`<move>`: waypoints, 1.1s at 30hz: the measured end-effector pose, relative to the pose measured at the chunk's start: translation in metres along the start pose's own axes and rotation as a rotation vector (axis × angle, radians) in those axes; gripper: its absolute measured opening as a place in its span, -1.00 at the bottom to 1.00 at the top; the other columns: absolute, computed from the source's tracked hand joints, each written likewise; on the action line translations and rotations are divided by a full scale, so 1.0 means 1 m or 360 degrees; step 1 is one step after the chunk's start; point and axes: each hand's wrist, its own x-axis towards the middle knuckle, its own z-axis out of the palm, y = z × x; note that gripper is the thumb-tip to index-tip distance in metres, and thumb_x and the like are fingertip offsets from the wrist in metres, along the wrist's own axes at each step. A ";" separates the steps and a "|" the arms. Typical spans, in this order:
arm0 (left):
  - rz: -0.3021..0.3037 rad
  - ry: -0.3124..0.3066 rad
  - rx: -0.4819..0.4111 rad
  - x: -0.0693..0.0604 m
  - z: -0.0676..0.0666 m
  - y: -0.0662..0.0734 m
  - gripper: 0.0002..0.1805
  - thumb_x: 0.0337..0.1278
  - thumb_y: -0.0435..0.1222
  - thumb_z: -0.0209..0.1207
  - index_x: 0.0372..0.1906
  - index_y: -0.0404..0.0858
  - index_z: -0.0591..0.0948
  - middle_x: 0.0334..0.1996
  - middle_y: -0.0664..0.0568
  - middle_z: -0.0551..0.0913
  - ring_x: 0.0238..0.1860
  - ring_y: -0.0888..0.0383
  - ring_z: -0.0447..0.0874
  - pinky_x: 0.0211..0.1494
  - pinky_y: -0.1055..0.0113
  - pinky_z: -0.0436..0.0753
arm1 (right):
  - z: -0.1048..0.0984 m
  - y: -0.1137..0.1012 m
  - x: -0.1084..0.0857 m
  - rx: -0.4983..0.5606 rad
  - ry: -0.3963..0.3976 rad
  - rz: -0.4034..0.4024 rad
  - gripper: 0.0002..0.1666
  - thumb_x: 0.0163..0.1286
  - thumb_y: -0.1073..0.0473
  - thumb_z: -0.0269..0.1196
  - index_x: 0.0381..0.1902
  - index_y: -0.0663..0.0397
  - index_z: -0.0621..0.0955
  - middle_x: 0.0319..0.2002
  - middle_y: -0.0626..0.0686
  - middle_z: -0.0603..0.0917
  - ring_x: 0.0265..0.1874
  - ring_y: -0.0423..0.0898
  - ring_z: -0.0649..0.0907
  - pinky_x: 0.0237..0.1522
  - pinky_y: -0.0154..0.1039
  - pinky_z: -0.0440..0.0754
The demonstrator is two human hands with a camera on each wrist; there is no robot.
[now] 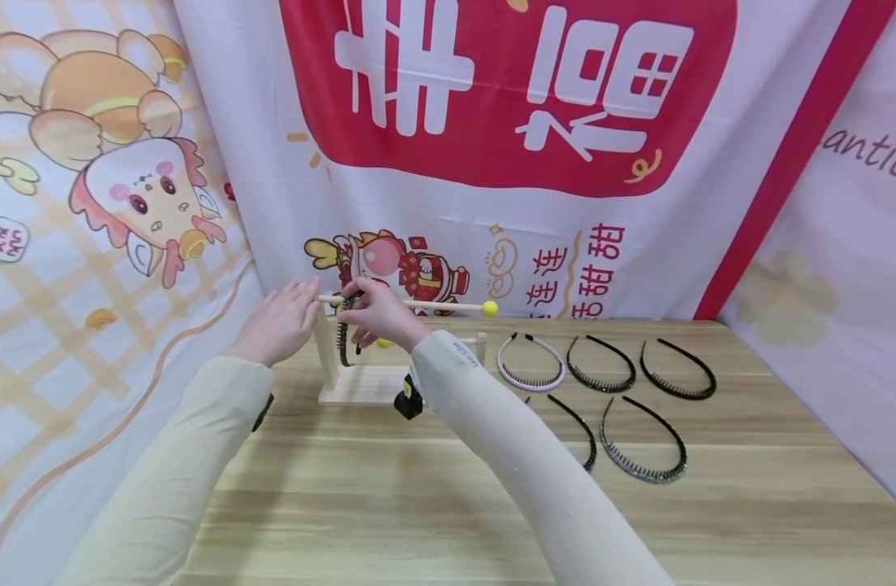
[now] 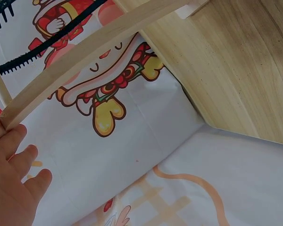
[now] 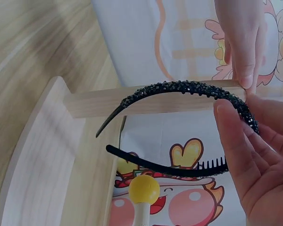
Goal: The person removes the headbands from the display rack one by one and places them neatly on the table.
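A wooden rack [image 1: 367, 382] stands on the table, its upper rod [image 1: 448, 306] ending in a yellow ball. My left hand [image 1: 282, 321] rests on the top end of the rack's upright [image 3: 151, 100], fingers mostly straight. Thumb and fingers of my right hand [image 1: 385, 313] grip a black headband [image 3: 179, 88] with beads outside and comb teeth inside. In the head view this headband hangs down at the left part of the upper rod, close to the upright. Its far side is partly behind my right fingers in the right wrist view.
On the table right of the rack lie several headbands: a pale pink one [image 1: 530, 383], black ones [image 1: 601, 386] and a silver-grey one [image 1: 649, 475]. My right sleeve partly covers a black one [image 1: 588, 439]. Printed cloth [image 1: 389, 187] hangs behind and at both sides.
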 end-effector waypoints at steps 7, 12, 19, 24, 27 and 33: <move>0.0005 0.0006 -0.0026 0.000 0.002 -0.002 -0.44 0.44 -0.20 -0.39 0.38 -0.45 0.00 0.34 -0.35 0.05 0.35 -0.28 -0.11 0.35 -0.13 -0.12 | -0.009 0.001 -0.004 -0.0019 0.0036 -0.0024 -0.62 0.25 0.33 0.23 0.03 0.18 0.44 -0.42 0.19 0.57 -0.39 0.27 0.64 -0.46 -0.09 0.69; 0.0007 0.0027 -0.0037 -0.001 0.003 -0.002 -0.45 0.44 -0.22 -0.36 0.37 -0.47 0.02 0.34 -0.34 0.05 0.35 -0.28 -0.10 0.36 -0.13 -0.12 | -0.023 -0.005 -0.012 0.0021 0.0058 -0.0050 -0.60 0.25 0.36 0.21 0.05 0.10 0.47 -0.36 0.19 0.51 -0.37 0.24 0.65 -0.43 -0.10 0.69; 0.0017 0.0028 -0.0038 0.000 0.003 -0.002 -0.45 0.44 -0.22 -0.38 0.37 -0.48 0.01 0.34 -0.35 0.05 0.34 -0.29 -0.11 0.36 -0.13 -0.12 | -0.049 -0.017 -0.023 0.0098 0.0080 -0.0078 -0.54 0.27 0.35 0.20 0.13 0.13 0.42 -0.28 0.16 0.49 -0.41 0.11 0.66 -0.41 -0.14 0.69; 0.0013 0.0030 -0.0041 -0.002 0.002 0.001 -0.45 0.44 -0.22 -0.38 0.36 -0.49 0.02 0.34 -0.36 0.05 0.34 -0.29 -0.10 0.35 -0.13 -0.11 | -0.065 -0.022 -0.035 0.0061 0.0089 -0.0140 -0.54 0.30 0.36 0.17 0.15 0.16 0.39 -0.31 0.16 0.50 -0.43 0.11 0.66 -0.37 -0.05 0.68; 0.0013 0.0032 -0.0042 -0.001 0.001 0.001 -0.45 0.44 -0.22 -0.38 0.36 -0.50 0.03 0.34 -0.37 0.05 0.34 -0.29 -0.10 0.35 -0.13 -0.11 | -0.074 -0.022 -0.040 0.0073 0.0102 -0.0167 -0.56 0.30 0.38 0.15 0.14 0.16 0.40 -0.32 0.17 0.48 -0.44 0.11 0.65 -0.36 -0.01 0.68; 0.0014 0.0034 -0.0051 -0.001 0.002 -0.001 -0.44 0.44 -0.21 -0.39 0.36 -0.49 0.02 0.34 -0.36 0.04 0.34 -0.29 -0.11 0.35 -0.13 -0.12 | -0.093 -0.023 -0.052 0.0038 0.0145 -0.0149 -0.58 0.31 0.34 0.15 0.13 0.07 0.42 -0.31 0.18 0.51 -0.44 0.08 0.64 -0.40 -0.06 0.68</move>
